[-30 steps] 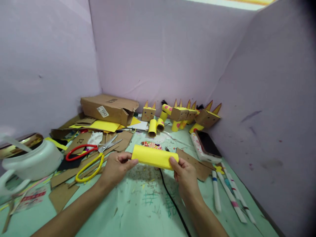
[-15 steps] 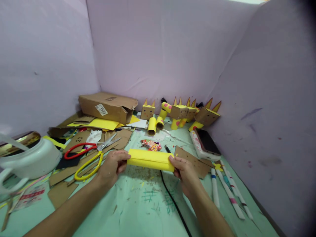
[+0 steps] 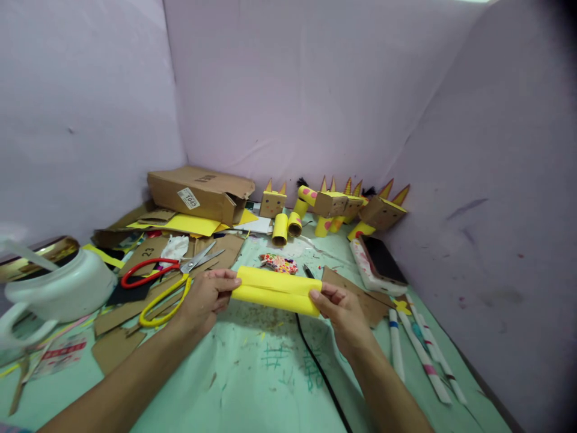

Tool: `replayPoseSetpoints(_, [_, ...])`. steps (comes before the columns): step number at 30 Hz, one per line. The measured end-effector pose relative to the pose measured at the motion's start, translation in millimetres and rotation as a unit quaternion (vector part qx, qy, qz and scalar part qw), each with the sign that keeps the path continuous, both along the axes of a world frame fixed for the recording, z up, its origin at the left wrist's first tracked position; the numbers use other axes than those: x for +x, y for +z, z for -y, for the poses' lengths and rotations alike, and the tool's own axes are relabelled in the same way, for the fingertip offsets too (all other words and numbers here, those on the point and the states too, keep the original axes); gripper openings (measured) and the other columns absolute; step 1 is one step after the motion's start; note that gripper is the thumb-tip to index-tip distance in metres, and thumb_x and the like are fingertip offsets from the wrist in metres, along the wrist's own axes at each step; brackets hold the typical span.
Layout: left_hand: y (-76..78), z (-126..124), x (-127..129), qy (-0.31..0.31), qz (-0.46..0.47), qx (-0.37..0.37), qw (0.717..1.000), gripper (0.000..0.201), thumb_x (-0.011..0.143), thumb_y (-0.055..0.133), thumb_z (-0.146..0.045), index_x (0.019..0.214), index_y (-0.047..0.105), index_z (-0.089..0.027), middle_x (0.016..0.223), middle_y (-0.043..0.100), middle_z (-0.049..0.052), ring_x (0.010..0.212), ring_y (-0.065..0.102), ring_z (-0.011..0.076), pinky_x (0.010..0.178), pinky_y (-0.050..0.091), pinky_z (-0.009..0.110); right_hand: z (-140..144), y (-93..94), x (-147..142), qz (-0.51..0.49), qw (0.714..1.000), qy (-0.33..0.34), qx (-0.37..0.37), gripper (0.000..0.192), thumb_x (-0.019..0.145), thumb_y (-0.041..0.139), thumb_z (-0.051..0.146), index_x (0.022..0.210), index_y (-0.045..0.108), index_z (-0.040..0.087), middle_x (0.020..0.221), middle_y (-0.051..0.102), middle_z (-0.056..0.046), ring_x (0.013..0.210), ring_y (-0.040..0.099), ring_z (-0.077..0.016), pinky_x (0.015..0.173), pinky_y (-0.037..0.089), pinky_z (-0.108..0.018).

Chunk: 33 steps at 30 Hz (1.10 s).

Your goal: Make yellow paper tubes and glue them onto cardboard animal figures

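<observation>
Pale lilac walls [image 3: 293, 90] close in on three sides, meeting in a corner at back left. Right wall [image 3: 496, 180] has faint purple smudges. Mint-green tabletop [image 3: 252, 385] is scribbled with pen marks and flecked with scraps. Light is soft and even.

Matt yellow paper roll [image 3: 276, 290]; rough brown cardboard box [image 3: 198, 193]; glossy white plastic jar [image 3: 63, 287]; shiny metal scissor blades [image 3: 204, 257].
</observation>
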<state>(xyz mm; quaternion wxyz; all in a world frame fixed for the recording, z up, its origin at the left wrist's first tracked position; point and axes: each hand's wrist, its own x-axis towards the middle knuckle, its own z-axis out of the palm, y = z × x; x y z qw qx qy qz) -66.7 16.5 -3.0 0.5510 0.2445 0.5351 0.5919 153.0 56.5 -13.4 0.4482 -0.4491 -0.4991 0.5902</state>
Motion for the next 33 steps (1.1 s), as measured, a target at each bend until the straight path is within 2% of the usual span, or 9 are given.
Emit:
replayPoseSetpoints(3, [-1.0,-0.7,-2.3,-0.017,0.016,0.003,1.0,0.012,0.046,0.066,-0.016,0.053,0.057,-0.012,0.036,0.039,-0.009,0.025,0.02,-0.0015,0.03,0.009,0.015,-1.5,-0.4,2.2,-0.011,1.0,-0.017,-0.023,0.02,0.05,0.07,0.028,0.063,0.069,0.014,0.049,0.055,0.002,0.043,0.033,-0.0061,0.042,0.022,-0.019])
replayPoseSetpoints(7, [1.1,-0.7,-1.0,-0.042,0.032,0.003,0.999,0.01,0.051,0.059,-0.021,0.052,0.059,-0.01,0.037,0.043,-0.005,0.025,0.026,0.0021,0.029,0.013,0.017,-4.7,-4.9,4.9,-0.018,0.997,-0.05,-0.055,0.011,0.05,0.065,0.023,0.055,0.064,0.013,0.044,0.044,0.005,0.039,0.026,-0.0039,0.039,0.016,-0.019])
replayPoseSetpoints(10, [4.9,1.6,2.1,-0.04,0.033,0.011,0.999,0.015,0.052,0.058,-0.024,0.054,0.061,-0.01,0.044,0.052,0.0,0.032,0.037,0.0052,0.03,0.018,0.017,-5.0,-4.7,4.4,-0.022,0.996,-0.056,-0.071,0.01,0.049,0.064,0.022,0.053,0.06,0.013,0.044,0.041,0.006,0.039,0.026,-0.0037,0.038,0.013,-0.018])
replayPoseSetpoints(13, [6.8,5.8,3.9,-0.042,0.029,0.021,0.998,0.016,0.049,0.061,-0.026,0.052,0.06,-0.01,0.046,0.052,0.0,0.033,0.037,0.005,0.032,0.017,0.018,-3.7,-1.5,3.0,-0.033,0.994,-0.065,-0.084,0.011,0.047,0.063,0.023,0.051,0.058,0.014,0.044,0.041,0.006,0.039,0.027,-0.0036,0.038,0.014,-0.018])
replayPoseSetpoints(18, [7.1,10.9,6.1,-0.105,-0.087,0.034,0.99,0.01,0.046,0.063,-0.019,0.051,0.061,-0.011,0.037,0.04,-0.006,0.034,0.024,0.0015,0.036,0.011,0.018,-2.2,0.4,2.7,-0.044,0.991,-0.072,-0.1,0.014,0.047,0.066,0.023,0.052,0.056,0.014,0.045,0.041,0.006,0.039,0.027,-0.0033,0.038,0.016,-0.017])
replayPoseSetpoints(22, [8.6,11.1,8.2,-0.083,-0.147,0.03,0.985,0.011,0.049,0.062,-0.023,0.046,0.058,-0.013,0.035,0.036,-0.007,0.034,0.025,0.0029,0.037,0.013,0.02,-3.0,0.2,4.0,-0.05,0.991,-0.073,-0.1,0.019,0.052,0.068,0.029,0.06,0.059,0.014,0.047,0.044,0.006,0.039,0.031,-0.0041,0.038,0.019,-0.018])
replayPoseSetpoints(27, [8.6,12.4,7.5,-0.069,-0.182,0.045,0.98,0.015,0.052,0.062,-0.027,0.054,0.064,-0.013,0.037,0.038,-0.007,0.036,0.027,0.0042,0.038,0.016,0.02,-3.4,5.4,3.9,-0.075,0.99,-0.083,-0.082,0.023,0.054,0.058,0.037,0.061,0.058,0.015,0.051,0.052,0.002,0.041,0.035,-0.0066,0.039,0.022,-0.02])
replayPoseSetpoints(33, [7.7,14.1,7.3,-0.09,-0.213,0.066,0.971,0.015,0.054,0.06,-0.027,0.053,0.063,-0.013,0.036,0.036,-0.007,0.037,0.028,0.0051,0.04,0.018,0.021,-3.6,-2.5,5.5,-0.053,0.992,-0.086,-0.076,0.018,0.056,0.066,0.03,0.061,0.06,0.014,0.047,0.045,0.005,0.039,0.031,-0.0049,0.039,0.02,-0.019])
